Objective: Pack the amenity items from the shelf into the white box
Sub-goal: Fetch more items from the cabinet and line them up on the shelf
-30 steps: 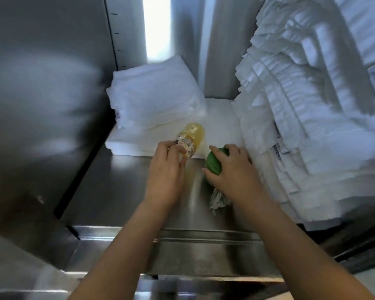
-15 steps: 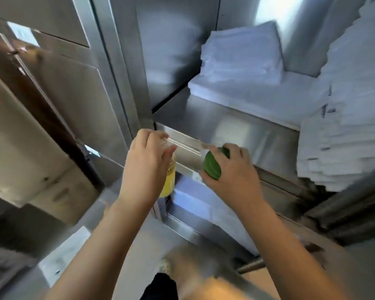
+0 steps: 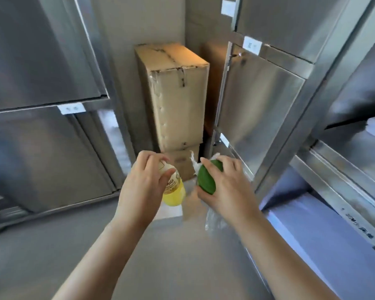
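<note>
Far left of frame: steel cabinet doors [image 3: 41, 50], all closed, with grey floor [image 3: 52, 245] below them.

Centre-left: left hand [image 3: 143, 187], fingers [image 3: 152, 156] curled tight over the top end of a yellow bottle [image 3: 174, 194]. The bottle hangs from that grip with its long axis near vertical, base down and label facing out.

Just under the bottle base, low between both hands, is a white patch [image 3: 169, 213] on the floor. It's blurred and mostly covered. It could be a corner of the white box, but I can't confirm that.

Centre, behind the hands: stacked cardboard boxes [image 3: 175, 94], taped shut. They're brown, so not the target.

Centre-right: right hand [image 3: 227, 189], fingers wrapped over a green item [image 3: 207, 180] with the thumb on its near face. It's oval, with its long axis running top-right to bottom-left. A clear plastic wrap [image 3: 212, 219] trails below the palm.

Right: an open steel door [image 3: 258, 118], then the shelf [image 3: 344, 169] at the frame edge, well clear of both hands.

My read: both items are off the shelf and in transit. If the white patch is the box, it's straight down from the fingers, and the left hand is nearer because the bottle is already almost above it. So the bottle would go down first, then the green item.
</note>
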Available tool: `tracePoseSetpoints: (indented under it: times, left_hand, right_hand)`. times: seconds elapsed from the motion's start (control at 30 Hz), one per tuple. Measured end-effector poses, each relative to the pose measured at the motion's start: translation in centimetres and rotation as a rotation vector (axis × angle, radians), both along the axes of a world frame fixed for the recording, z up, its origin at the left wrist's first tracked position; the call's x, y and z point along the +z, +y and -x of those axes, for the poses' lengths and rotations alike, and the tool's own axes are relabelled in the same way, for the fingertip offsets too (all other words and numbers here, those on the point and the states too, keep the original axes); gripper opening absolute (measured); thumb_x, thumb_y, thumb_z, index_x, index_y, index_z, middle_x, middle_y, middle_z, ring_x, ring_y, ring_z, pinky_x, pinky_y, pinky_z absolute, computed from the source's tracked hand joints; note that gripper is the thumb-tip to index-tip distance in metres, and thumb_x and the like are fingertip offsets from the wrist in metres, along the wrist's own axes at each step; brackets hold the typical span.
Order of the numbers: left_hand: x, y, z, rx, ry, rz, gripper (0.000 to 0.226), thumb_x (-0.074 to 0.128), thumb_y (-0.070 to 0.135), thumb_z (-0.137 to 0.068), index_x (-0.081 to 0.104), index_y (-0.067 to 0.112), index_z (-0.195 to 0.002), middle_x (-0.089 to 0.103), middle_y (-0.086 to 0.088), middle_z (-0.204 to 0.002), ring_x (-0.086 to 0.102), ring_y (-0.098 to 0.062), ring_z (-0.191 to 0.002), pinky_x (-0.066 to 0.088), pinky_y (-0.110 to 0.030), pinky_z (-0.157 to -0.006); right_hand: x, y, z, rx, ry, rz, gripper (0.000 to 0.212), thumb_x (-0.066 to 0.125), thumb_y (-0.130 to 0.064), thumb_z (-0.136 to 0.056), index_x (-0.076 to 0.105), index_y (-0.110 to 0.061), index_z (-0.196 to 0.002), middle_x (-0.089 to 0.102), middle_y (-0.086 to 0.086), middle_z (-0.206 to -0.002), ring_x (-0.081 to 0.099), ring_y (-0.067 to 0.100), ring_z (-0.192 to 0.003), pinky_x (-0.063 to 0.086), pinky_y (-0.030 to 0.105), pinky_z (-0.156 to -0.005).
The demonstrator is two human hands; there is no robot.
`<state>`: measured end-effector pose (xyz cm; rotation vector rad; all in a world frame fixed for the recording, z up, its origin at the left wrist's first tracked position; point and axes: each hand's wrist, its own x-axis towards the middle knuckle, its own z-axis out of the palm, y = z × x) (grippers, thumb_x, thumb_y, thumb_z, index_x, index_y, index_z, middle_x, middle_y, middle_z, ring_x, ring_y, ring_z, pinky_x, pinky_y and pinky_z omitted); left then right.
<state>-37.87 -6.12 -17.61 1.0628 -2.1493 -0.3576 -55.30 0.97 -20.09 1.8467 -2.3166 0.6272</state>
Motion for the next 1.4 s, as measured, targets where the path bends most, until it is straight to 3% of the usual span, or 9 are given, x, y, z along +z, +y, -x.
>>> tracePoseSetpoints:
  times: [0.1,0.33,0.5,0.63,0.73,0.97,1.2,1.4]
  left_hand:
    - [0.1,-0.9,-8.9,0.141,-0.008,0.030,0.018,0.059,0.021,-0.089,0.058,0.009,-0.104,0.051,-0.002,-0.106,0.055,-0.024,-0.087,0.043,-0.032,-0.071]
    - [-0.2,-1.0,-31.5,0.422,-0.058,0.044,0.020,0.058,0.023,-0.090,0.059,0.009,-0.104,0.052,-0.002,-0.106,0.054,-0.023,-0.089,0.030,-0.018,-0.072]
    - [0.2,-0.4,-44.5,0.588,-0.131,0.038,0.021,0.063,0.019,-0.088,0.060,0.005,-0.103,0.054,-0.007,-0.101,0.056,-0.027,-0.086,0.031,-0.018,-0.074]
    - [-0.3,-0.9,-52.1,0.714,-0.141,0.014,0.021,0.062,0.019,-0.088,0.061,0.004,-0.103,0.053,-0.008,-0.101,0.054,-0.026,-0.087,0.032,-0.021,-0.075]
    - [-1.3,-2.1,-56.2,0.792,-0.119,-0.014,0.022,0.060,0.022,-0.089,0.060,0.007,-0.104,0.051,-0.004,-0.103,0.049,-0.020,-0.089,0.029,-0.018,-0.073]
    - [-3.4,-9.1,-61.7,0.898,-0.113,-0.092,0.021,0.061,0.023,-0.088,0.061,0.007,-0.103,0.051,-0.005,-0.101,0.054,-0.026,-0.085,0.036,-0.026,-0.073]
    - [-2.5,-23.1,-65.7,0.921,-0.174,-0.062,0.022,0.064,0.021,-0.087,0.061,0.006,-0.103,0.054,-0.008,-0.099,0.057,-0.028,-0.084,0.043,-0.032,-0.072]
    - [-0.3,-35.8,-68.4,0.891,-0.129,-0.004,0.019,0.067,0.014,-0.085,0.059,0.007,-0.101,0.053,-0.007,-0.100,0.057,-0.026,-0.081,0.034,-0.024,-0.074]
  right_hand:
    - [0.1,-3.3,-8.4,0.126,0.012,0.024,0.063,0.056,-0.055,-0.073,0.054,-0.027,-0.129,0.050,0.004,-0.121,0.044,0.027,-0.108,0.051,0.036,-0.077]
    - [-1.8,-7.6,-30.6,0.405,-0.054,0.036,0.062,0.069,-0.050,-0.070,0.056,-0.026,-0.126,0.052,0.003,-0.118,0.046,0.026,-0.104,0.051,0.034,-0.070]
    - [-3.0,-10.3,-44.0,0.605,-0.096,-0.008,0.066,0.069,-0.053,-0.071,0.053,-0.027,-0.131,0.049,0.000,-0.122,0.042,0.024,-0.107,0.042,0.027,-0.072]
    - [-3.4,-13.3,-51.8,0.696,-0.117,-0.023,0.067,0.063,-0.056,-0.073,0.049,-0.030,-0.133,0.046,-0.002,-0.124,0.036,0.020,-0.111,0.044,0.030,-0.077]
    - [-4.1,-15.8,-55.9,0.736,-0.116,-0.045,0.067,0.057,-0.060,-0.073,0.048,-0.031,-0.134,0.044,-0.003,-0.127,0.034,0.018,-0.114,0.046,0.032,-0.079]
    - [-6.1,-24.5,-62.0,0.838,-0.047,-0.140,0.066,0.057,-0.060,-0.075,0.046,-0.034,-0.134,0.043,-0.005,-0.126,0.034,0.018,-0.115,0.043,0.030,-0.079]
    - [-4.7,-39.5,-65.9,0.838,-0.058,-0.128,0.065,0.058,-0.060,-0.077,0.044,-0.036,-0.136,0.042,-0.006,-0.128,0.032,0.016,-0.116,0.043,0.028,-0.081]
    - [-1.6,-53.1,-68.0,0.819,-0.012,-0.048,0.067,0.056,-0.062,-0.078,0.045,-0.032,-0.136,0.044,-0.003,-0.127,0.033,0.017,-0.114,0.042,0.029,-0.081]
